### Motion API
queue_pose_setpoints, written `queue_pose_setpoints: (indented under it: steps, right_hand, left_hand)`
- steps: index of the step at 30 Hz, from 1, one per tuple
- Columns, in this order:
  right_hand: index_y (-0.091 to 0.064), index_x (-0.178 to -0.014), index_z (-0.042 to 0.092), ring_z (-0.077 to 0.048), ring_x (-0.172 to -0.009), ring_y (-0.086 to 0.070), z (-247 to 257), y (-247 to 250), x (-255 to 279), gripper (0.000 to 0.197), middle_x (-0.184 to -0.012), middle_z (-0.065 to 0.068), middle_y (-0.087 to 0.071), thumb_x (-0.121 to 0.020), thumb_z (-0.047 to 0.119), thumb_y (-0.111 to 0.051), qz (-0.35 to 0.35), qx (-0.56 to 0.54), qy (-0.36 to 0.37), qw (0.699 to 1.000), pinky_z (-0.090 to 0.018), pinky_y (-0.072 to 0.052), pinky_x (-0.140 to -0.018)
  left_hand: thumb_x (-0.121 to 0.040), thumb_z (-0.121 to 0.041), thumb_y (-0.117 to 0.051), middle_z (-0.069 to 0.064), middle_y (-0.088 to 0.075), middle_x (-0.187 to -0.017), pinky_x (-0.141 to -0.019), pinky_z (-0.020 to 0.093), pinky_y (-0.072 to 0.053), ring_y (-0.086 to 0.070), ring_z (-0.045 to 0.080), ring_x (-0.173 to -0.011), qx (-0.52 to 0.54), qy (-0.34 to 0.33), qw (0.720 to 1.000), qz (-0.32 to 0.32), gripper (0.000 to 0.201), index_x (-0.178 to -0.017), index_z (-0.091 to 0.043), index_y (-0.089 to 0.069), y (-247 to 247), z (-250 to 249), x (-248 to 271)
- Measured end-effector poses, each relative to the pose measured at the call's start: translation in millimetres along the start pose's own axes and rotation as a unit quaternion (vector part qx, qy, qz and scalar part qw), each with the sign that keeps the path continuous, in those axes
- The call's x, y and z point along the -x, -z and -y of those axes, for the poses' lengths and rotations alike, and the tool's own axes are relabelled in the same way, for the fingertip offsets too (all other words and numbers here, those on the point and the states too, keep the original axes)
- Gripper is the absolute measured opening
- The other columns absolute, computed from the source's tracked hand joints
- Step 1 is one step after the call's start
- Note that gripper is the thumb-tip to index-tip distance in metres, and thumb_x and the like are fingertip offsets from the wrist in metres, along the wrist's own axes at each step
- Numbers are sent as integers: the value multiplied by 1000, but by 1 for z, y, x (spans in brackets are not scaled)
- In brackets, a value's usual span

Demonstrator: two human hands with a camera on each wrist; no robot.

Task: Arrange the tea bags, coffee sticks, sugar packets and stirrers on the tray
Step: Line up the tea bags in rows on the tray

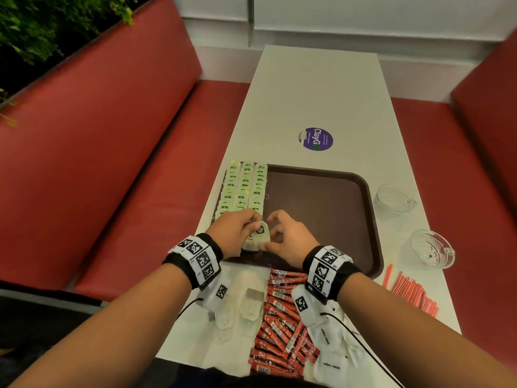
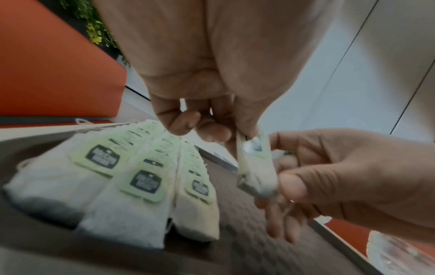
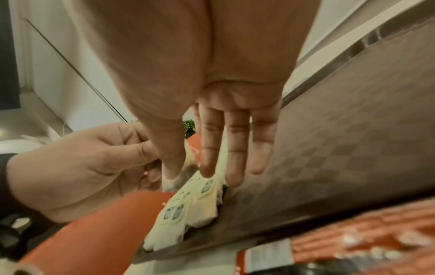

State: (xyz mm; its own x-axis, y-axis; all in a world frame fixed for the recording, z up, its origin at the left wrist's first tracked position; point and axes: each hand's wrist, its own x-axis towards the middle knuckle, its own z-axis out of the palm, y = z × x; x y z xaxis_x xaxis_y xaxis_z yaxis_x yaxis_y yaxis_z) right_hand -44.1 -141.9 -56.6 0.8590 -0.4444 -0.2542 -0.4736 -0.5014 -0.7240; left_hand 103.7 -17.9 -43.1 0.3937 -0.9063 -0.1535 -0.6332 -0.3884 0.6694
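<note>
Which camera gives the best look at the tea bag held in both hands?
The left wrist view: the tea bag fills it close up, pinched at both ends. The head view shows it small; the right wrist view shows only a blurred corner behind the thumb.

A round purple sticker (image 1: 315, 139) is lying on the white tabletop (image 1: 321, 88) above the middle of the head view, reading "ClayGo" in white letters; its smaller lines are too small to read. At the lower right, white sugar packets (image 1: 333, 365) are showing "White Sugar" in black print. The dark labels on the tea bag tags (image 2: 103, 156) are too blurred to read.
</note>
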Motion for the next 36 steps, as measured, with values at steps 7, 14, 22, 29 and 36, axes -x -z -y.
queue_pose_setpoints:
  steps: [7, 14, 22, 29, 36]
  right_hand:
    - [-69, -112, 24, -14, -95, -64, -16, 2, 11, 28, -105, 7, -70, -87, 36, -74, 135, 172, -39, 975, -33, -54, -89]
    - [-75, -107, 24, -14, -94, -66, -18, 0, 13, 19, -103, 6, -73, -89, 33, -72, 134, 195, -46, 971, -30, -54, -88]
    - [-75, -103, 22, -17, -93, -66, -16, -2, 13, 16, -100, 2, -74, -89, 30, -72, 133, 200, -53, 969, -28, -53, -85]
    - [-70, -106, 22, -19, -93, -64, -1, -2, 20, 23, -102, 3, -70, -91, 38, -65, 135, 239, -28, 961, -33, -55, -84]
    - [-71, -110, 22, -19, -99, -60, 32, -22, 37, 29, -109, 1, -64, -85, 38, -72, 156, 247, 92, 952, -32, -49, -85]
  left_hand:
    - [-98, -29, -56, -4, -67, -93, -80, 33, -50, -60, 19, -87, -135, 64, 985, 80, 5, -98, -28, -61, -11, 17, -11]
    - [-88, -33, -71, -10, -51, -104, -79, 27, -40, -53, 12, -95, -168, 20, 985, 29, 23, -109, -28, -61, -15, 16, -15]
    - [-81, -39, -77, -8, -51, -117, -93, 36, -45, -51, 16, -111, -253, -22, 963, 90, 35, -113, -30, -66, -16, 22, -14]
    - [-82, -45, -74, -9, -53, -116, -93, 33, -45, -51, 14, -110, -234, -26, 969, 70, 37, -114, -32, -64, -11, 18, -4]
    - [-87, -41, -70, -11, -61, -103, -84, 27, -45, -55, 11, -99, -205, -51, 972, 98, 22, -106, -30, -67, 7, 10, 56]
